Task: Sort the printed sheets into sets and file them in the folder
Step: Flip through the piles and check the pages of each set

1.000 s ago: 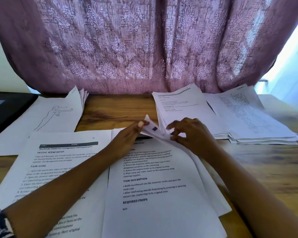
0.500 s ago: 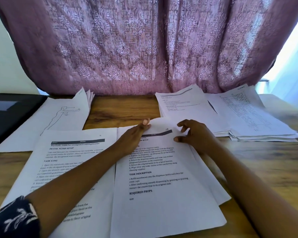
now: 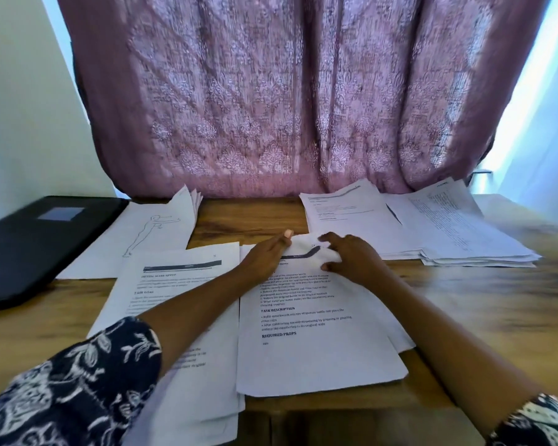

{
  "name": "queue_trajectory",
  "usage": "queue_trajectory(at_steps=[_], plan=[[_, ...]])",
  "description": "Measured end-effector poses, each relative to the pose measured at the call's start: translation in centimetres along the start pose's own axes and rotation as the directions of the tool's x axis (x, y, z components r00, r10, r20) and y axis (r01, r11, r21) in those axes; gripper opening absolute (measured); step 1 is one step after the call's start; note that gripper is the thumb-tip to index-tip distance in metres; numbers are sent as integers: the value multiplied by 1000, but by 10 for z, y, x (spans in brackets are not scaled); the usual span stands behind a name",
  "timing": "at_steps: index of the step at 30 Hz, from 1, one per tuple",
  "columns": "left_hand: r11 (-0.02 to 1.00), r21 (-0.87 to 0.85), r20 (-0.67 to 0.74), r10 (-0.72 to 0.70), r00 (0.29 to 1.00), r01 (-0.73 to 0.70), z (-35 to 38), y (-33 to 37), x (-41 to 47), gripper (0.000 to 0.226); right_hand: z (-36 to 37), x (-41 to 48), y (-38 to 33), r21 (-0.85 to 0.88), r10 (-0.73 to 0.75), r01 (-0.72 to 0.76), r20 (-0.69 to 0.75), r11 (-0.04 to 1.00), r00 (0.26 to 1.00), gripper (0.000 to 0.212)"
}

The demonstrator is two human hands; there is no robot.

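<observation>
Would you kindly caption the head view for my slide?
Left hand presses and right hand pinches a printed white sheet on a wooden table, black folder nearby.

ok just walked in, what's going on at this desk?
A person is sorting printed sheets on a wooden desk. The left grip rests with straight fingers on the far edge of the middle stack. The right grip pinches up the top sheet near its header. A figure-drawing pile and the right-side piles lie farther back. The black folder lies closed at far left.
</observation>
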State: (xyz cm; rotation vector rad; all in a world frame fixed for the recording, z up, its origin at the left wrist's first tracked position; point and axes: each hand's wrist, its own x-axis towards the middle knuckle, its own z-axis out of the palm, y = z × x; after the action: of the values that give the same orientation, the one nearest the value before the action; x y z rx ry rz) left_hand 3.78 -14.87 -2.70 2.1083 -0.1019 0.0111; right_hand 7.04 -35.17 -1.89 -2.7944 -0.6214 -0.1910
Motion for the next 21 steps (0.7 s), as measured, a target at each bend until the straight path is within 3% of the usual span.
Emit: queue_trajectory(at_steps=[2,4,7,9,11,13,17,19,21], plan=[[997,-59,29,-38,999,40,-6,6,-2,53,-6,-9,-3,115,88,-79,-72,990,994,65],[990,-133,11,-37,999,38,-13,15,-8,53,-9,-17,-2,232,150,-135,-50,963,987,70],[962,-269,-78,31,996,-51,-39,35,-32,62,-22,-32,7,316,216,-177,-96,932,972,62],[960,-240,-60,134,989,-145,-61,42,-58,49,-40,-39,20,357,273,-214,-124,909,954,50],[982,0,-17,190,982,-190,-87,37,-99,42,-59,-47,34,356,289,-237,-98,904,952,40],[939,301,50,161,986,-168,-107,19,-149,46,-73,-59,38,403,303,-253,-66,880,951,35],[824,538,217,70,974,-179,-107,-25,-240,74,-78,-87,23,551,263,-245,49,798,964,22],[646,716,257,108,960,-265,-103,-50,-263,85,-71,-96,14,575,250,-246,73,781,965,19],[405,838,266,280,922,-365,-101,-75,-272,81,-58,-102,6,608,252,-249,81,754,964,20]])
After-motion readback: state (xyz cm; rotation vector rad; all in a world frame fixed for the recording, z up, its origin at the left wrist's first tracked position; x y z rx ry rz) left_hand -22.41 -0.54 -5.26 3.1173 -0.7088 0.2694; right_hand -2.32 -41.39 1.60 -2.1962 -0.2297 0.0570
